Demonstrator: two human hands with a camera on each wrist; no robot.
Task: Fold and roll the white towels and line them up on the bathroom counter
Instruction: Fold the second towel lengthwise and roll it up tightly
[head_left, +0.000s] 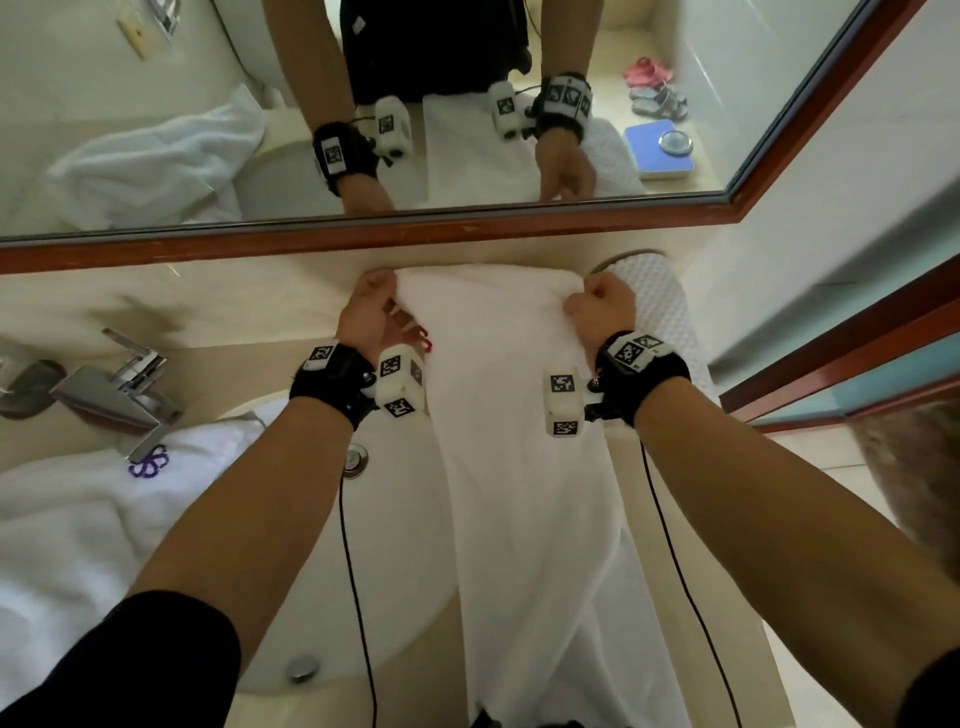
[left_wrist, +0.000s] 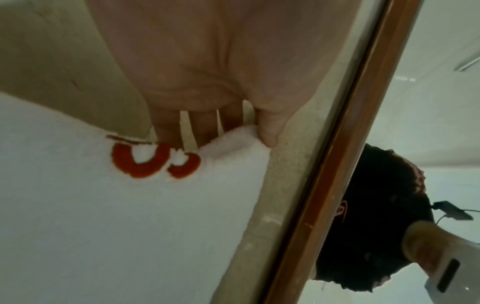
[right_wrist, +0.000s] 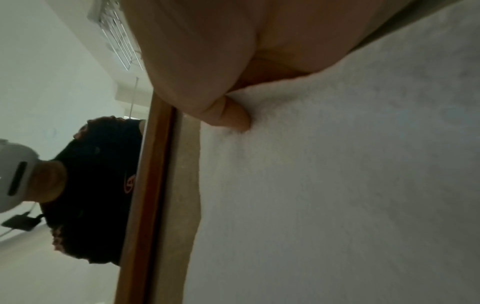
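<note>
Beige bench (head_left: 249, 312) below the mirror (head_left: 467, 228): left grip (head_left: 366, 312) and right grip (head_left: 602, 306) pinch the white towel's (head_left: 519, 441) far corners.

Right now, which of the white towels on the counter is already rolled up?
The waffle-textured white towel roll beside the right hand. The smooth white towel lies flat; the purple-embroidered white towel lies crumpled.

towel (head_left: 519, 415): white terry cloth, soft matt nap, red embroidery
rolled towel (head_left: 660, 306): waffle-textured cloth
counter (head_left: 208, 306): smooth beige stone, faint sheen
faucet (head_left: 119, 395): polished metal
mirror frame (head_left: 363, 239): glossy reddish wood
</note>
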